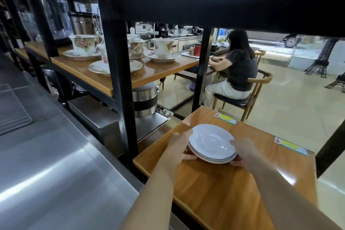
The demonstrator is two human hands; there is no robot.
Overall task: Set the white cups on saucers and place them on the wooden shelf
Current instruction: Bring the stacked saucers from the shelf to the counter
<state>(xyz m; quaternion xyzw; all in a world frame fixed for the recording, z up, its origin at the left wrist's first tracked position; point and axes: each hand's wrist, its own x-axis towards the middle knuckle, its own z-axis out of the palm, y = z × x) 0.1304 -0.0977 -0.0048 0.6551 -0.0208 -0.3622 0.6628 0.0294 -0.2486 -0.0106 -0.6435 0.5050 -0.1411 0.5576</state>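
A small stack of white saucers (pixel 211 143) with a dark rim line is held just above the wooden shelf (pixel 214 183) at lower centre. My left hand (pixel 179 145) grips the stack's left edge, thumb on top and fingers underneath. My right hand (pixel 240 150) grips the right edge the same way. The stack tilts slightly toward me. No white cup is in view.
A black metal post (pixel 119 80) stands left of the shelf. Floral cups on saucers (pixel 162 50) fill a higher wooden shelf (pixel 89 74) at left. A steel counter (pixel 56 164) lies lower left. A person (pixel 237 65) sits on a chair beyond the shelf. Yellow labels (pixel 225 118) mark the shelf's far edge.
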